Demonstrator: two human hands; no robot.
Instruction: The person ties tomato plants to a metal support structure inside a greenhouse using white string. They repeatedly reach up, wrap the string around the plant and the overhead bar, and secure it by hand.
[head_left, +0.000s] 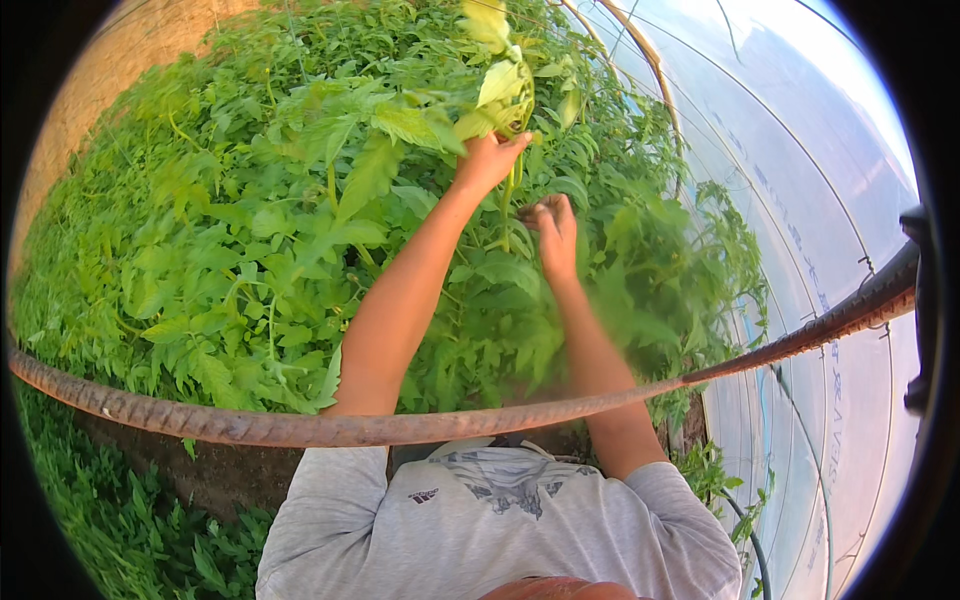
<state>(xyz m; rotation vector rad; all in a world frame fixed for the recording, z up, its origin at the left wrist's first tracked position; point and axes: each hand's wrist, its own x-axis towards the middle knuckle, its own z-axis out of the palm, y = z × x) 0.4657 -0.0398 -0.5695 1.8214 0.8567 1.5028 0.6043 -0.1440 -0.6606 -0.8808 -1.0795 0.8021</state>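
My left hand (489, 163) is raised and closed around the upper stem of a tomato plant, just under its pale top leaves (501, 82). Below that grip the light green tomato stem (508, 214) runs down into dense foliage. My right hand (556, 231) is lower and to the right, close beside this stem. Its fingers are curled in, with the thumb near the fingertips; whether something is pinched between them is hidden. Broad tomato leaves (517, 274) surround the stem's lower part. Some leaves around both hands are blurred.
A rusty ribbed steel bar (360, 430) crosses in front of my chest, above my arms. Tomato foliage (247, 195) fills the left and far side. Plastic greenhouse film (795, 225) with wires and strings forms the right wall. Bare soil (187, 472) and lower plants (127, 517) are at lower left.
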